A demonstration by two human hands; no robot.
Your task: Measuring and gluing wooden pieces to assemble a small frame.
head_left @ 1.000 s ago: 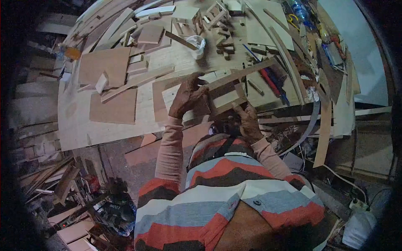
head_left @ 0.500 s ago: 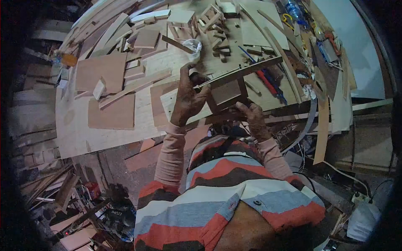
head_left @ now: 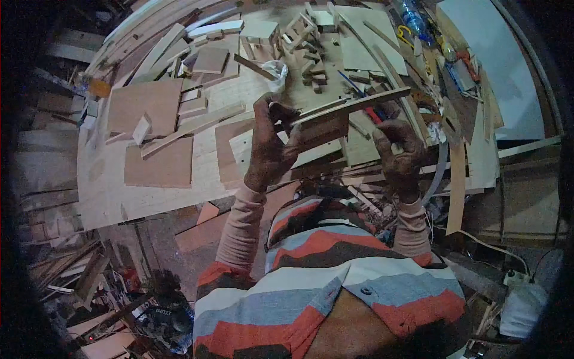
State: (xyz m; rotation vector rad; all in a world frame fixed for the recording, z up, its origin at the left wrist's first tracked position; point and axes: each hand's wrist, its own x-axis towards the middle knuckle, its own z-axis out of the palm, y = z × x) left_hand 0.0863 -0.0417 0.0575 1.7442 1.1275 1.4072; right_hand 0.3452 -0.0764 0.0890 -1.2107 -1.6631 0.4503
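Note:
My left hand [head_left: 272,140] grips the left end of a small wooden assembly, thumb on the near side and fingers curled round the far side. The assembly consists of a brown wooden panel [head_left: 321,133] with a long thin wooden strip [head_left: 365,104] along its top, slanting up to the right. My right hand [head_left: 399,152] is apart from it, just below the strip's right end. Its fingers are curled in, and whatever they may hold is hidden. Beneath the assembly lies a pale board [head_left: 242,149] with small dark holes, on top of a brown board [head_left: 226,164].
The light worktable [head_left: 98,197] bears brown panels [head_left: 143,105], a long batten [head_left: 194,130] and several small wood blocks [head_left: 312,69]. A white plastic bag [head_left: 275,73] lies at the middle back. At right are a plastic bottle [head_left: 414,17], yellow-handled scissors [head_left: 405,35] and long strips.
My right hand has let go of the assembly's near side and moved right, fingers curling. The assembly has tilted, so its panel shows more edge-on. My left hand keeps its grip.

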